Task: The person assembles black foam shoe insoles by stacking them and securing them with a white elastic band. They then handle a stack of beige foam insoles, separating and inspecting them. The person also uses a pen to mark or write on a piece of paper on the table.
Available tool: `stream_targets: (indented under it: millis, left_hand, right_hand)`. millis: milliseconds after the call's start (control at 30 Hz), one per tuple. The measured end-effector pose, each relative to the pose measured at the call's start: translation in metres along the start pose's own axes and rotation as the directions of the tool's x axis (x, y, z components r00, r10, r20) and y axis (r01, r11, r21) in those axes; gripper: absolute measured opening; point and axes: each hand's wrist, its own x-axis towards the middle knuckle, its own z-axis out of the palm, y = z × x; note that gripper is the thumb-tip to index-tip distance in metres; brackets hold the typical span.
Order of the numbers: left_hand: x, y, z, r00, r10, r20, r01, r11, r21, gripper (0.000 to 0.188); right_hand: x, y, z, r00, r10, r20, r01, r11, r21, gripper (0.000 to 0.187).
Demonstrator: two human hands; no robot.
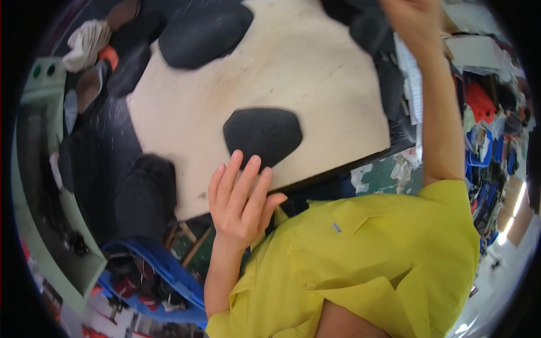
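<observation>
A flat black piece (263,135) with a rounded, many-sided outline lies on a pale cream board (332,101). At its near edge is my left hand (239,197), its fingers stretched out and slightly apart, the tips reaching the piece's lower rim. Nothing is gripped in that hand. My right arm stretches to the far right, where my right hand (414,19) is blurred and cut off by the top edge; its fingers are hidden. Beside it sit several dark pieces (372,31) at the board's far right corner.
More black pieces (205,34) overlap the board's far left, and a dark stack (146,194) stands at its near left corner. Below that is a blue bin (169,270) holding dark and red items. A pale green machine housing (42,107) borders the left.
</observation>
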Motion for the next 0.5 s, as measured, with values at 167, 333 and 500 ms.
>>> stream_targets:
  millis: [167,333,500]
  left_hand:
    - [-0.030,-0.004,-0.003,0.962,-0.152,-0.226,0.143,0.988,-0.054,0.024]
    - [-0.041,-0.003,0.003,0.947,-0.203,-0.248,0.192,0.979,-0.065,0.024]
    - [-0.041,-0.003,0.004,0.943,-0.242,-0.230,0.230,0.970,-0.076,0.023]
  right_hand:
    - [-0.074,-0.040,0.014,0.879,0.104,0.466,-0.295,0.886,0.359,0.021]
    - [-0.114,-0.043,0.049,0.677,0.312,0.666,-0.601,0.757,0.256,0.014]
    - [-0.128,-0.041,0.067,0.678,0.344,0.649,-0.555,0.819,0.145,0.014]
